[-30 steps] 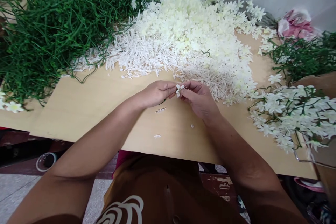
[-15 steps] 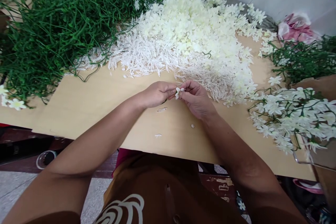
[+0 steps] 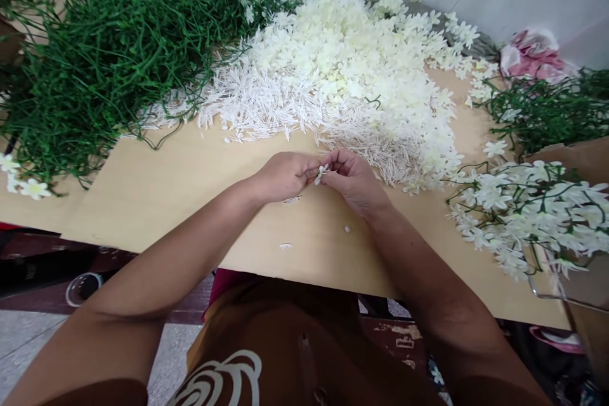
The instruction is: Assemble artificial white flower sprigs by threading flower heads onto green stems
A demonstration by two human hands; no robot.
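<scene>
A small white artificial flower point(image 3: 321, 174) is pinched between my two hands over the cardboard tabletop point(image 3: 247, 235). My right hand point(image 3: 354, 179) grips its petals between thumb and fingers. Closed fingertips of my left hand point(image 3: 287, 176) meet the flower from the other side; whatever thin part they pinch is hidden. Just beyond the hands lie a heap of white stamen sticks point(image 3: 271, 98) and a big pile of loose cream flower heads point(image 3: 352, 44). A few stray sticks point(image 3: 292, 199) rest on the cardboard beside my left hand.
A large mound of green plastic stems point(image 3: 124, 51) fills the left back. On the right, finished white flower sprays point(image 3: 504, 203) lie by a metal wire frame point(image 3: 542, 295). More green stems point(image 3: 561, 114) and a pink-white plastic bag point(image 3: 535, 57) sit behind them.
The flower between my fingers has turned to a more sideways angle. My left hand has shifted slightly toward me; both hands stay together.
</scene>
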